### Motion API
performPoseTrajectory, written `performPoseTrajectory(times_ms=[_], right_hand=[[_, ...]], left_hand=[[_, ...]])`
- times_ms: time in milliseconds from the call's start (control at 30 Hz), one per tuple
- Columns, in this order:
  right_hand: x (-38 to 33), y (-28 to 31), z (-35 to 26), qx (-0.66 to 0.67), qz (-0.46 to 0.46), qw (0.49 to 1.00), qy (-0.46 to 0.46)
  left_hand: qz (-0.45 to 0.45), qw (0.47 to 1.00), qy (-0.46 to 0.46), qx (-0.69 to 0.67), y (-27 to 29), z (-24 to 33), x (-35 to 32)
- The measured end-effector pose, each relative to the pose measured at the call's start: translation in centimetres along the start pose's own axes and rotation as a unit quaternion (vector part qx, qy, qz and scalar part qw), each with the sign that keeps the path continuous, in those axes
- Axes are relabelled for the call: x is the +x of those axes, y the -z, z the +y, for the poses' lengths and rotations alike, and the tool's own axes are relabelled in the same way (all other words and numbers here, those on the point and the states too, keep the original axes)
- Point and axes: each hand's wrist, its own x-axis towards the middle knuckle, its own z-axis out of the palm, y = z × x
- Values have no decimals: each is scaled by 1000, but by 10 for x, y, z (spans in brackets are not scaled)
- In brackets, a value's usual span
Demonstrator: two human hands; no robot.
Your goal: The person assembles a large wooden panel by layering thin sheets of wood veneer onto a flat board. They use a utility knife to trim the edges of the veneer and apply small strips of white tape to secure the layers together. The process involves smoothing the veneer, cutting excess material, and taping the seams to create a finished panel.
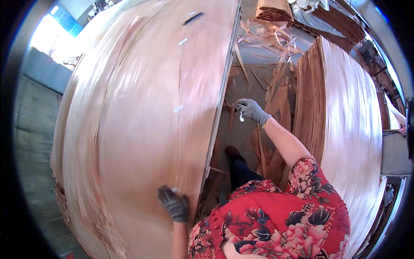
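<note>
A broad pale wood veneer sheet (138, 129) covers the bench on my left, with a lengthwise seam between pieces. My left hand (174, 204), in a grey glove, lies on it with fingers stretched out, next to a small bit of white tape (175, 190) at the seam. More short tape pieces sit farther up the seam, one (178, 108) midway and another (183, 42) near the far end. Over the gap beside the bench, my gloved right hand (253, 111) is closed in a pinch, with a short white tape strip (241, 117) hanging from its fingers.
A slim dark tool (192, 18) lies on the far part of the sheet. To the right stands a tall veneer stack (349, 121). Torn veneer scraps (276, 90) litter the floor between bench and stack. A folded veneer bundle (274, 9) stands at the far end.
</note>
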Motion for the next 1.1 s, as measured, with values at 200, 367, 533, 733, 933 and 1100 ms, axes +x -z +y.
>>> performPoseTrajectory(times_ms=[200, 367, 533, 733, 933, 1100], right_hand=[[91, -8, -12, -80, -74, 994, -4], [99, -9, -24, -120, -135, 983, -23], [90, -6, -48, -167, -105, 975, -103], [49, -8, -70, -287, 145, 944, -69], [57, 1, -74, -263, 141, 948, 110], [141, 4, -108, -274, 135, 933, 190]], left_hand=[[-2, 1000, 29, 2, 16, 13, 8], [138, 986, -22, 87, 11, 15, 17], [144, 984, -46, 91, 3, 6, 16], [61, 997, -50, 3, 6, -5, 13], [76, 990, 70, -95, -3, 2, 4], [227, 955, 155, -115, 4, 20, 27]])
